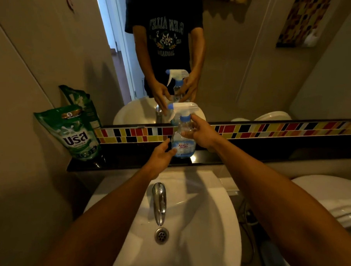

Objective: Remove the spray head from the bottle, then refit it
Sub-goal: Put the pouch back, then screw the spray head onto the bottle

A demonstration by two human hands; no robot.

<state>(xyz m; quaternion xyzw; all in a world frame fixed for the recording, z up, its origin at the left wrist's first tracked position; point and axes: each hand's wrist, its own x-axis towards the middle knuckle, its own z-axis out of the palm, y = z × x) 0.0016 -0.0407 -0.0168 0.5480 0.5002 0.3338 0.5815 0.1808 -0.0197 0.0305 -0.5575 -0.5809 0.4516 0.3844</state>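
Green pouch (78, 135), sink (204, 222), tap (159, 202)

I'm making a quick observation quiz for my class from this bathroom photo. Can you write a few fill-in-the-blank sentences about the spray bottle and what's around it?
1. The spray bottle stands on the dark ledge behind the ____.
2. The spray head is still ____ the bottle.
3. The right hand is at the bottle's upper part, the left hand near its ____.
4. The pouch left of the bottle is ____ in colour.

Missing words: sink; on; base; green
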